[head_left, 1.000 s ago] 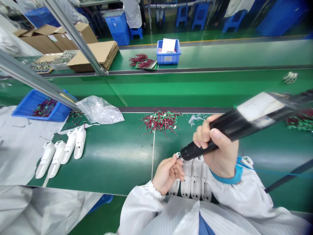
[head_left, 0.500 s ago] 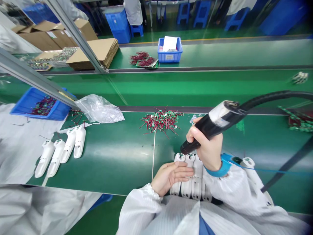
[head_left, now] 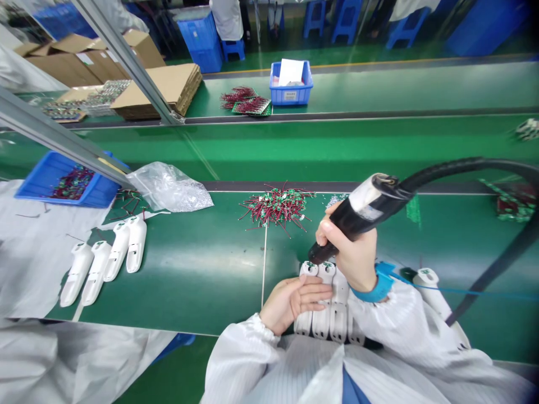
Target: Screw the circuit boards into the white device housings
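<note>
My right hand (head_left: 353, 249), with a blue wrist strap (head_left: 379, 282), is wrapped round a black electric screwdriver (head_left: 357, 210) that has a thick black cable. Its tip points down at the top end of a white plastic housing (head_left: 309, 269), where a small green circuit board shows. Several such housings stand side by side in a row in front of me. My left hand (head_left: 295, 300) lies flat across them, fingers stretched out and palm partly up. My right hand and sleeve hide part of the row.
A heap of small green boards with red wires (head_left: 278, 207) lies ahead, beside scattered small screws (head_left: 334, 199). More white housings (head_left: 101, 264) lie on the left, near a plastic bag (head_left: 168, 188) and a blue bin (head_left: 90, 191). Another housing (head_left: 429, 280) is at right.
The screwdriver and my right hand have shifted very slightly left. Its cable has swung a little, and the small white bundle on the belt at far right has moved right.
</note>
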`<state>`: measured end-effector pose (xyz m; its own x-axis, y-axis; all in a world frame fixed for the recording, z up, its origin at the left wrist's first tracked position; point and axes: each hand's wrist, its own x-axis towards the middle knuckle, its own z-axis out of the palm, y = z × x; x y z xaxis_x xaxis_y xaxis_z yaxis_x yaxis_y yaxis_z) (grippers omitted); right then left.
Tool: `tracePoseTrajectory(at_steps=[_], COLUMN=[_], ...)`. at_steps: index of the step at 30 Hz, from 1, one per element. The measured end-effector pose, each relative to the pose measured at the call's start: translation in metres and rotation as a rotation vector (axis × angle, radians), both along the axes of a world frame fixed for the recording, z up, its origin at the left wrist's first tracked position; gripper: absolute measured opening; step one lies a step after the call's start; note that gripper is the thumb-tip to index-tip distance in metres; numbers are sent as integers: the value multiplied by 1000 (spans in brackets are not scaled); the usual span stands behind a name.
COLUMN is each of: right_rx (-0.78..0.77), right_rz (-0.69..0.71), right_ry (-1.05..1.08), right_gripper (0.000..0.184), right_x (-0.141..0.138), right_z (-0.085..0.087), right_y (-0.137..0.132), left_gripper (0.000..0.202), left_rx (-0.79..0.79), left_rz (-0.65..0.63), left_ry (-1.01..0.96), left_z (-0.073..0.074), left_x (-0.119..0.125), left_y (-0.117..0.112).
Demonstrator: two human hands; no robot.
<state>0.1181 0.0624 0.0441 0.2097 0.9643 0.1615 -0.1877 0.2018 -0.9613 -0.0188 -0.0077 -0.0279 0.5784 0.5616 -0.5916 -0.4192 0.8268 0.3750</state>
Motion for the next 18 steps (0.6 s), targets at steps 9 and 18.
tracePoseTrajectory(at_steps=[9,18], right_rx=[-42,7], right_rz=[-7,-332], right_ry=[48,-18], right_gripper=[28,19], right_x=[-2,70], right_z=[1,33], right_y=[5,-27], left_gripper=[36,27], left_rx=[26,470], left_rz=[9,-90], left_ry=[58,817], left_z=[6,8], left_x=[2,-20], left_y=[1,-9])
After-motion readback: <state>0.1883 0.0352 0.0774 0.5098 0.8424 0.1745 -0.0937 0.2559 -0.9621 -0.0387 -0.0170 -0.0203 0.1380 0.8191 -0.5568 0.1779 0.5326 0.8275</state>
